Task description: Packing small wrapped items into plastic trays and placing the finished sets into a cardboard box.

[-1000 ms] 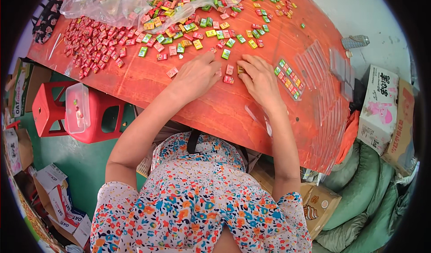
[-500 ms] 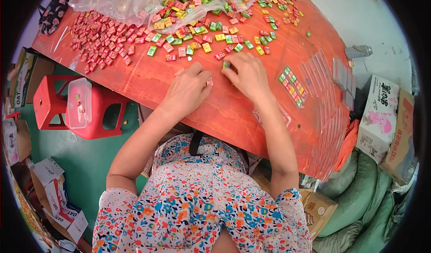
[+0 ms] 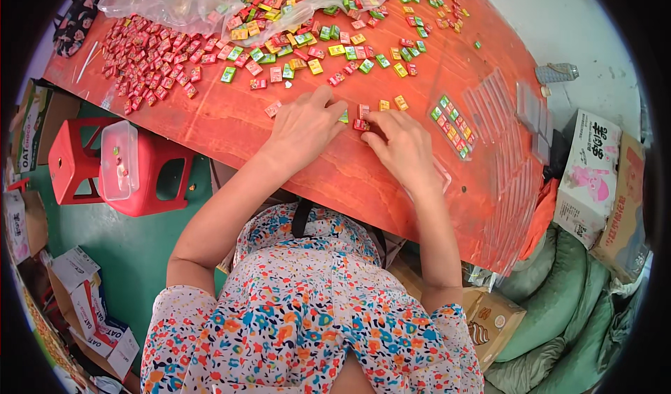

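Note:
On the red table, my left hand is closed, its fingertips at a tiny green box that is mostly hidden by them. Just across from it, my right hand pinches a small red box between thumb and fingers. A pink box touches or nearly touches that red one. Two yellow boxes, one at the left and one at the right, lie beyond my right fingers. Another pink box rests beside my left hand.
Red boxes are heaped at the far left. Mixed-colour boxes spread under a clear plastic bag. To the right lie a filled clear tray and stacked clear plastic cases. A red stool holds a clear container.
My right hand has shifted right and a little nearer, and the green box it held is now at my left fingertips. My left hand has moved slightly right. The yellow boxes have come into sight.

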`<state>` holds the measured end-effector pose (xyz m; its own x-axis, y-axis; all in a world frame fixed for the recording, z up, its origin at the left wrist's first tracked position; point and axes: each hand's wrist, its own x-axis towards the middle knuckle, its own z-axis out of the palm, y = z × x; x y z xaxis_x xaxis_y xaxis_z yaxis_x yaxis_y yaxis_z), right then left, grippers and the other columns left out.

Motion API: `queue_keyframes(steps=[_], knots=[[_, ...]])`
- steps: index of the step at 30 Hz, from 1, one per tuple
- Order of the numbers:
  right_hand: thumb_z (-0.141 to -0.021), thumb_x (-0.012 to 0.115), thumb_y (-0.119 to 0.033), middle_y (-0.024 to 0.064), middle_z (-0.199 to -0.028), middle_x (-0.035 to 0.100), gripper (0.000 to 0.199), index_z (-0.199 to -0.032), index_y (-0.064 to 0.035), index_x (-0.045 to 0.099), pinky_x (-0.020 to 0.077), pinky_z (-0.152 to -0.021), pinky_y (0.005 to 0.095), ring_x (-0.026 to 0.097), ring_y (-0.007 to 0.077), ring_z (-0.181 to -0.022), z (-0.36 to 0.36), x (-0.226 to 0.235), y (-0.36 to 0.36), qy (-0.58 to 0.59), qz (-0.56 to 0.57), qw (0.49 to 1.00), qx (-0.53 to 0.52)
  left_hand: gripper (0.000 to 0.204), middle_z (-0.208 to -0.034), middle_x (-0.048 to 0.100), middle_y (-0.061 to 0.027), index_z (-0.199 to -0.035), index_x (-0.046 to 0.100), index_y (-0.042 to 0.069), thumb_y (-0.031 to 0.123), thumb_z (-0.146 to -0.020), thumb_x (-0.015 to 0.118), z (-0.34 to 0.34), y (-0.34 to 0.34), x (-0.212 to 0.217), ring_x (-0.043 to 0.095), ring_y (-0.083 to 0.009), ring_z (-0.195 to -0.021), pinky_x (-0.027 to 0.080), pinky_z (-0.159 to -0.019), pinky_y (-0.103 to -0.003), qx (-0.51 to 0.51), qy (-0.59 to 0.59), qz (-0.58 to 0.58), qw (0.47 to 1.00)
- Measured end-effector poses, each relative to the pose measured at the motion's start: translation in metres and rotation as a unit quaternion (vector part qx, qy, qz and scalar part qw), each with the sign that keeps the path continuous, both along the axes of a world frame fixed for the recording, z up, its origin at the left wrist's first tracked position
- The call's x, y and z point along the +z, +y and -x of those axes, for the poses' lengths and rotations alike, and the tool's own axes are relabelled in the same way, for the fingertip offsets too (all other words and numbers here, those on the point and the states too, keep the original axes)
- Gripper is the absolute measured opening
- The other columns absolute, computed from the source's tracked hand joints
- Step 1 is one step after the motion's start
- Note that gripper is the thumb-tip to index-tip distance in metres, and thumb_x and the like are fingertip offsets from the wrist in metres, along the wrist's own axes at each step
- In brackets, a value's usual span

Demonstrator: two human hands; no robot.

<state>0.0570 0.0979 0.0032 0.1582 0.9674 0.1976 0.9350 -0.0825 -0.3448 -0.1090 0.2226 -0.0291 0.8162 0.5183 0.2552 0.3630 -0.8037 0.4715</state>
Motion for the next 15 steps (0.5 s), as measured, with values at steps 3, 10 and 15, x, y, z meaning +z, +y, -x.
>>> queue_keyframes(steps=[3,10,15], knots=[[-0.082,0.073,-0.014,0.0094,-0.091,0.07,0.02,-0.099,-0.0067,0.067,0.0546,-0.072,0.0412,0.068,0.0289,-0.086,0.007,-0.011,-0.001,-0.018,-0.025,0.999,-0.022,0.032,-0.097,0.058,-0.0067,-0.111,0.068,0.012,0.022,-0.082,0.074,0.001,-0.002,0.0,0.066,-0.0268,-0.087,0.053,-0.066,-0.041,-0.009,-0.007,-0.004,1.0],[-0.085,0.071,-0.012,0.0113,-0.087,0.072,0.015,-0.097,-0.0051,0.067,0.0557,-0.069,0.0399,0.07,0.0281,-0.083,0.024,-0.015,0.01,0.064,-0.014,0.997,-0.049,0.022,-0.093,0.056,-0.0079,-0.096,0.066,0.009,0.022,-0.08,0.073,0.016,-0.011,0.006,0.066,-0.0282,-0.086,0.054,-0.066,-0.042,0.009,-0.016,0.031,0.999],[-0.085,0.069,-0.013,0.0078,-0.094,0.071,0.017,-0.101,-0.0085,0.069,0.0536,-0.074,0.0414,0.068,0.0283,-0.089,0.003,-0.007,0.012,0.128,-0.028,0.988,-0.088,0.031,-0.092,0.056,-0.0063,-0.096,0.066,0.008,0.03,-0.076,0.077,0.009,-0.019,0.011,0.062,-0.0264,-0.086,0.051,-0.068,-0.041,0.045,-0.036,-0.034,0.998]])
